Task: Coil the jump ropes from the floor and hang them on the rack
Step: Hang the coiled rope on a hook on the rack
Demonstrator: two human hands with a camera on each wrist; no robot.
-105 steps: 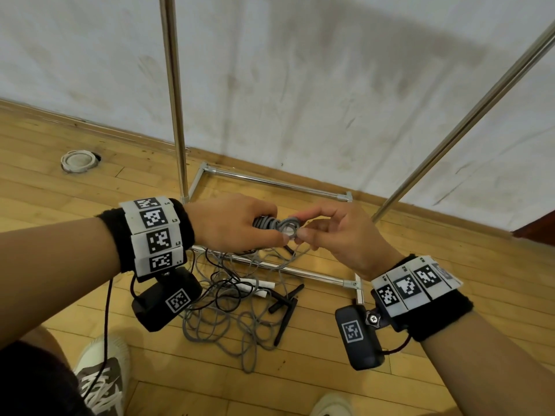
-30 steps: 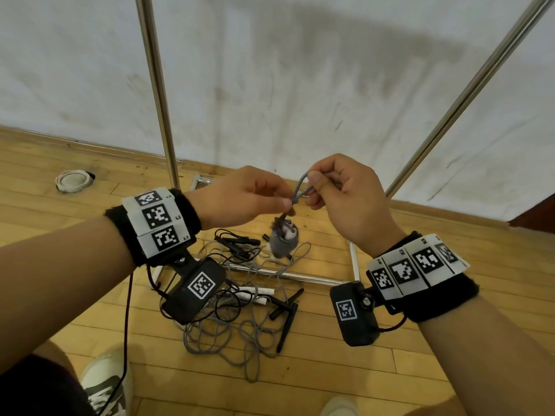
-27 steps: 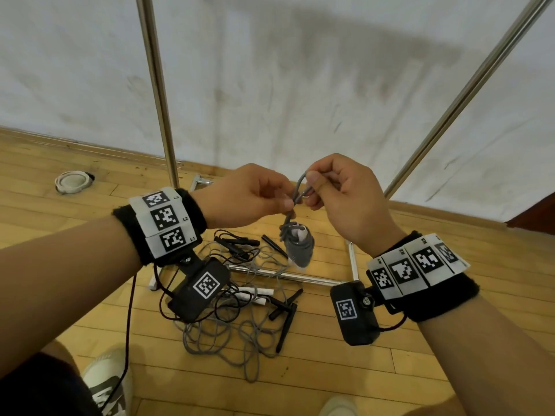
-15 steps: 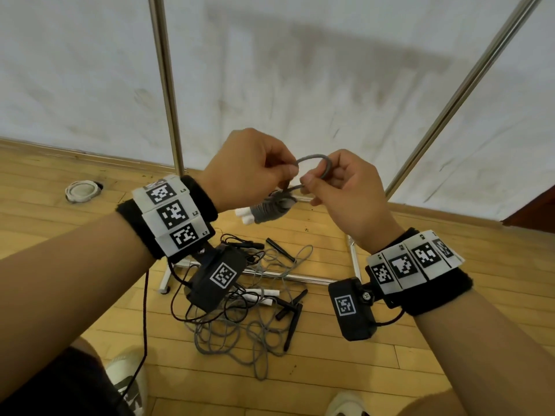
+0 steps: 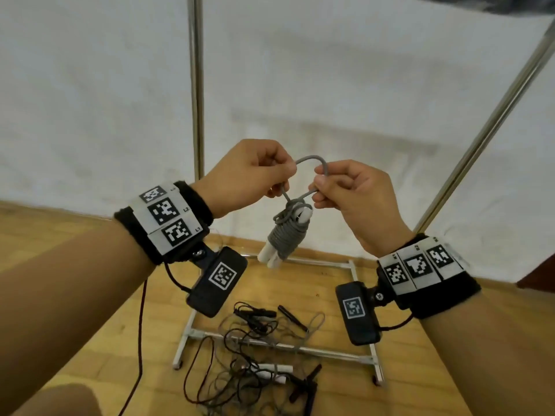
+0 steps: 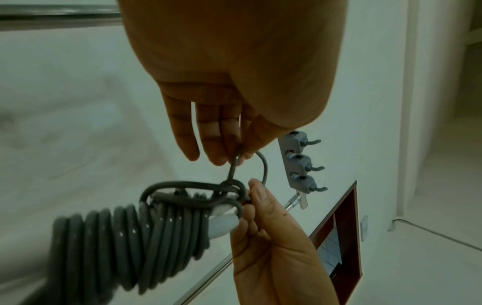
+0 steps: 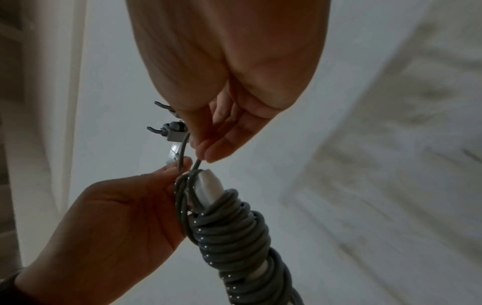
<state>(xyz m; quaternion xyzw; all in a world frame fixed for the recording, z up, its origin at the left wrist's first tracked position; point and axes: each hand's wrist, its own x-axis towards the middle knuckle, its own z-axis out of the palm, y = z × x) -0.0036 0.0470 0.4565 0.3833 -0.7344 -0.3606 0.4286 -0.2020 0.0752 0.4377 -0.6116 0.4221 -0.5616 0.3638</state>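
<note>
The grey jump rope hangs in the air between my two hands, wound in tight turns around its pair of white handles, whose ends poke out at the bottom of the bundle and again at the top. From the top of the coil a short loop of the same cord arches upward, and that loop is what I hold.

My left hand pinches the left leg of the loop between thumb and forefinger, the other fingers curled in beside it. My right hand pinches the right leg just above the knot where the cord crosses itself, fingers curled likewise. The bundle dangles below both sets of fingertips, tilted, touching neither palm. In the left wrist view the coil lies just under my fingers, with the cord running up into the pinch; in the right wrist view the bundle hangs below the pinch there too.

Beyond my hands stand the rack's upright steel poles against a white wall. A strip of grey hooks shows on the wall in the left wrist view. Down on the wooden floor, across the rack's base bar, lies a tangle of more ropes, black and grey, with black handles among them.
</note>
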